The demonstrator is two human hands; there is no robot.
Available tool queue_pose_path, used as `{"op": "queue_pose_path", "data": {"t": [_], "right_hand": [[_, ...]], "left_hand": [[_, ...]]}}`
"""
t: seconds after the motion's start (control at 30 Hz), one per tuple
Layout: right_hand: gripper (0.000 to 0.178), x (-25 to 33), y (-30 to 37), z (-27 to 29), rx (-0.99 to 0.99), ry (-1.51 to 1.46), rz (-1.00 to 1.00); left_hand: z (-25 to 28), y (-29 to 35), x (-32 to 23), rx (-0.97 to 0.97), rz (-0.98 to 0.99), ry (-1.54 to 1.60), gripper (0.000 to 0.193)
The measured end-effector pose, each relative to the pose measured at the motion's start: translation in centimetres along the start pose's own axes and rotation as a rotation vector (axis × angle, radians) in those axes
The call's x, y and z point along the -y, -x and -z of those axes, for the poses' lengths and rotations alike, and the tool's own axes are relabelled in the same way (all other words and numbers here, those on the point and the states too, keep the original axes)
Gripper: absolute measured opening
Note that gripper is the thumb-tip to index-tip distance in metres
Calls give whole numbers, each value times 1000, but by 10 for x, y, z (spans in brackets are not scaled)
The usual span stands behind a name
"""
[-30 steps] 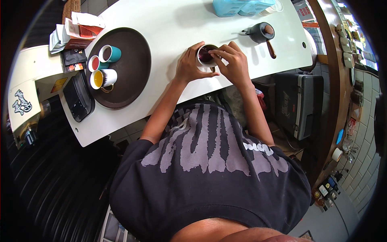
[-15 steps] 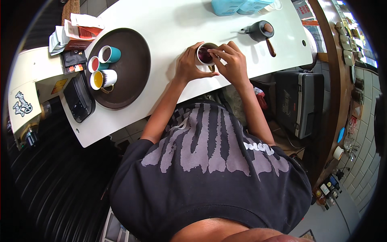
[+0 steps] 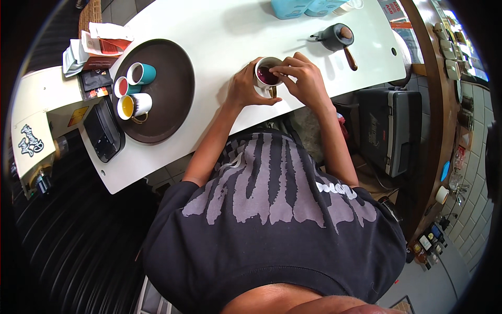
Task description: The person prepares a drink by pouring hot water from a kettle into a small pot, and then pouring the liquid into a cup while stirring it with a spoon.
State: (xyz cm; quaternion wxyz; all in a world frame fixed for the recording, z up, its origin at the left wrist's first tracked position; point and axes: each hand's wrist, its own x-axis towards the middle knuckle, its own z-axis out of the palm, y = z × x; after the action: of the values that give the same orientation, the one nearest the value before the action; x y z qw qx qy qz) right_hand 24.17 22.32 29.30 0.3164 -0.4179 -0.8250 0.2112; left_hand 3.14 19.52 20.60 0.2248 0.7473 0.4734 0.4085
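Observation:
A white mug (image 3: 265,63) with dark reddish liquid inside stands near the table's front edge. Its gold handle points toward me. My left hand (image 3: 243,88) curves around the mug's left side, thumb stretched along the near side below the rim. Over the right part of the opening, my right hand (image 3: 304,82) has its fingertips pinched together, just above the liquid. Whatever those fingertips hold, if anything, is too small to make out.
Left of the mug lies a round brown tray (image 3: 172,91) carrying two teal cups (image 3: 148,74) and a white-and-black mug (image 3: 143,103) with yellow inside. Beside it are a black device (image 3: 103,131) and coffee bags (image 3: 99,47). A dark pot (image 3: 334,37) with a wooden handle stands at right, blue containers (image 3: 293,7) behind.
My right fingertips have shifted slightly within the mug's opening, still pinched. My left hand keeps its place around the mug. The whole view has tilted a little.

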Motion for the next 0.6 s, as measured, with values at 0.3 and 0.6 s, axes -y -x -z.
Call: {"op": "queue_pose_path", "data": {"t": [0.3, 0.6], "right_hand": [[21, 2, 1, 4, 94, -91, -20], [19, -1, 1, 6, 83, -47, -24]], "left_hand": [[2, 0, -2, 41, -30, 0, 116], [-1, -4, -4, -32, -105, -24, 113]]}}
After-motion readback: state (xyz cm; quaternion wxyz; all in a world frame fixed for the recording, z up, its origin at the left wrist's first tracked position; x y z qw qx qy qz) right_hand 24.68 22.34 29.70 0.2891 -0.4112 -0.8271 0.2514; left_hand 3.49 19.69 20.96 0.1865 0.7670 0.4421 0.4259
